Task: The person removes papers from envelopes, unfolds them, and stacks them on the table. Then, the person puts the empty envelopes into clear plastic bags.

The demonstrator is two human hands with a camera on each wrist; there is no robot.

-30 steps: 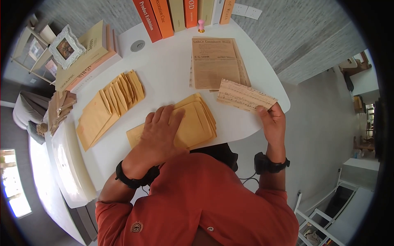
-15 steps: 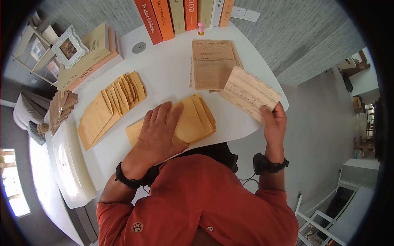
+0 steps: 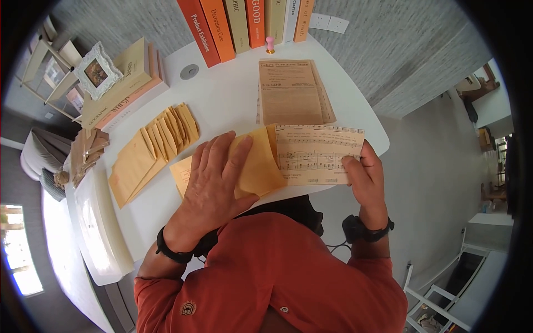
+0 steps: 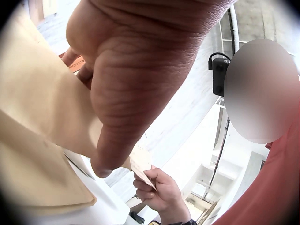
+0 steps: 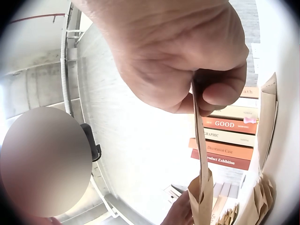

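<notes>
A tan envelope [image 3: 258, 161] lies on top of others near the table's front edge. My left hand [image 3: 214, 180] rests across it with fingers extended and thumb spread along the near side. On the right, my right hand [image 3: 366, 172] pinches a folded sheet of printed music [image 3: 322, 152], thumb on top. The sheet's left end meets the envelope's right end, overlapping the mouth in the head view. From the right wrist view, the folded sheet [image 5: 198, 131] runs edge-on from my fingers down to the gaping envelope mouth [image 5: 201, 197].
Fanned envelopes [image 3: 147, 155] lie to the left, and brown printed sheets [image 3: 286, 89] behind the music sheet. A pink-handled stamp [image 3: 270, 45] stands before upright books [image 3: 239, 25]. At the far left are stacked books [image 3: 119, 83], a white picture frame [image 3: 97, 72] and small brown packets [image 3: 89, 150].
My right hand has turned the music sheet level and brought it left and nearer, up to the envelope's end. The left hand stays on the envelope, whose right end now stands raised.
</notes>
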